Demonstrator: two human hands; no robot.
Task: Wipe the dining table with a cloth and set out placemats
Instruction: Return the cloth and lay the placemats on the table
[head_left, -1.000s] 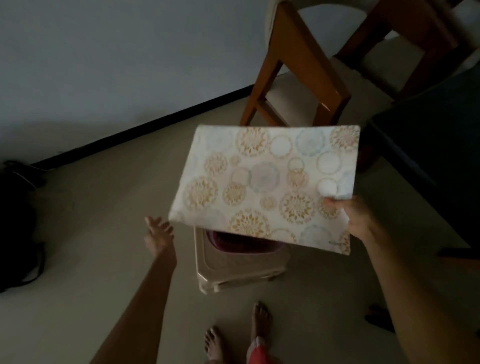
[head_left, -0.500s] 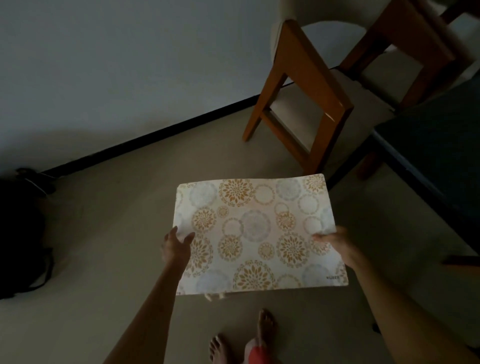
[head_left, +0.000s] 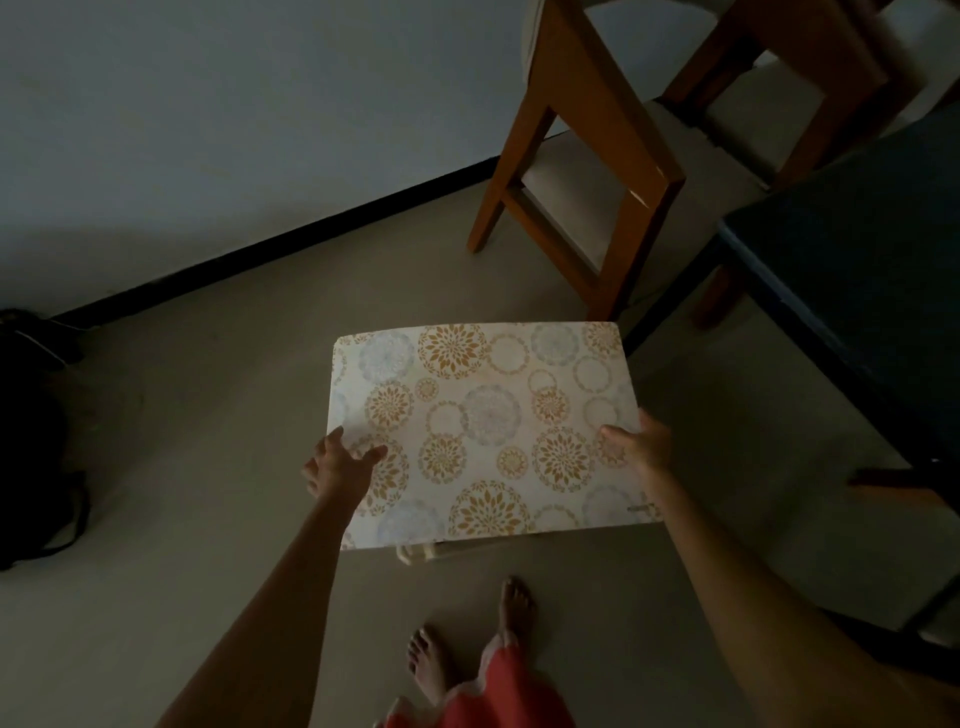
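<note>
Holding a placemat (head_left: 483, 431) out flat above the floor (head_left: 223, 415), the person grips it at both short edges. The left hand (head_left: 340, 465) is at the mat's left edge, thumb lying on the top face and pointing inward, the other fingers mostly out of sight beside or under the edge, so it pinches the mat there. The right hand (head_left: 636, 444) is at the right edge, thumb on the patterned top and fingers curled round the edge. Both forearms reach forward from the bottom of the view.

The placemat is a pale rectangle printed with round gold and faint blue medallions. It hangs in the air, roughly level, touching neither table nor chair. Just below its near edge, a bit of a cream plastic item (head_left: 415, 552) peeks out; most of it is hidden by the mat, so what it is cannot be told.

The dining table (head_left: 857, 270), dark-topped, fills the right side of the view, its near corner just beyond the mat's far right corner. A wooden chair (head_left: 597, 156) with a pale seat stands by the table's far-left side, near the wall (head_left: 234, 104) with its dark skirting. A black bag (head_left: 31, 441) lies on the floor at the far left. Two bare feet (head_left: 467, 639) and a red hem (head_left: 493, 696) show at the bottom edge.
</note>
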